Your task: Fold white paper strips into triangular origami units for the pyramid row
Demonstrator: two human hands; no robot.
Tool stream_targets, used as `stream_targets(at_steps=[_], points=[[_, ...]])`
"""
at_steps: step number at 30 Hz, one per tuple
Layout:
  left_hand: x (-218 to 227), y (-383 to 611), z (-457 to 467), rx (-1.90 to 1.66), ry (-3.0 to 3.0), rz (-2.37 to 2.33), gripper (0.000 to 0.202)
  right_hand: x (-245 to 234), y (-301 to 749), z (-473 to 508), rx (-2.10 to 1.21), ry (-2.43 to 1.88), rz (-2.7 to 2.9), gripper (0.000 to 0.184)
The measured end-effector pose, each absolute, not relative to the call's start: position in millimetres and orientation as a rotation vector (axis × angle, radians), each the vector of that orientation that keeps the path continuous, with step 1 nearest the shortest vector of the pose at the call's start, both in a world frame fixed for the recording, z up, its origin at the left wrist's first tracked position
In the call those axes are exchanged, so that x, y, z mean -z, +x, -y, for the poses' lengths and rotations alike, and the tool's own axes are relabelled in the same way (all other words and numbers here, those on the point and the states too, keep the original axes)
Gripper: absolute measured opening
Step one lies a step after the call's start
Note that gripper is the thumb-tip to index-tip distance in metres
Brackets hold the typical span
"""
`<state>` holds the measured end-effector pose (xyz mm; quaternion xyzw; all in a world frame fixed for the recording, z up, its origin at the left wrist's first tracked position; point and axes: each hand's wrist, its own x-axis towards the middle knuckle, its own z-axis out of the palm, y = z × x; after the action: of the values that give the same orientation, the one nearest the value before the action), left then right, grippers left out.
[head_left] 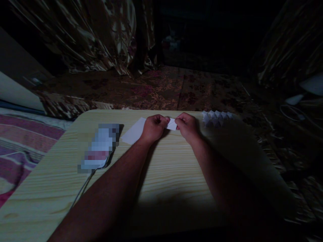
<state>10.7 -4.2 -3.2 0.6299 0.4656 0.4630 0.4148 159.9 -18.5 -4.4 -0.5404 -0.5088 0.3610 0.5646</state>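
Observation:
Between my two hands is a small white piece of paper (172,124) with a crease line across it. My left hand (154,127) pinches its left edge between thumb and fingers. At its right edge, my right hand (187,127) is closed on the same paper. Both hands are near the far side of the table, just above its surface. A larger stack or sheet of white paper (133,130) lies to the left, partly covered by my left hand. Right of my right hand stand several small folded white paper pieces (216,117) in rows.
A phone (101,146), blurred out, lies on the wooden table (174,174) at left, with a white cable (81,191) running toward me. Striped bedding (20,144) borders the left side. Patterned curtains (108,37) hang behind, and a lamp-like white object (311,84) is at right.

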Motion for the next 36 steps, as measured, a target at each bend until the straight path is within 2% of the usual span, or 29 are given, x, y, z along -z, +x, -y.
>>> stream_targets(at_steps=[13, 27, 36], points=[[-1.1, 8.7, 7.2, -1.055, 1.757, -1.256, 0.045, 8.1, 161.0, 14.9, -0.856, -1.277, 1.164, 0.008], [-0.7, 10.9, 7.6, -1.054, 1.632, -1.091, 0.039, 7.4, 162.2, 15.8, -0.867, -1.250, 1.195, 0.006], [-1.2, 9.2, 9.1, -1.028, 1.711, -1.150, 0.045, 2.0, 161.4, 16.8, -0.863, -1.243, 1.126, 0.006]])
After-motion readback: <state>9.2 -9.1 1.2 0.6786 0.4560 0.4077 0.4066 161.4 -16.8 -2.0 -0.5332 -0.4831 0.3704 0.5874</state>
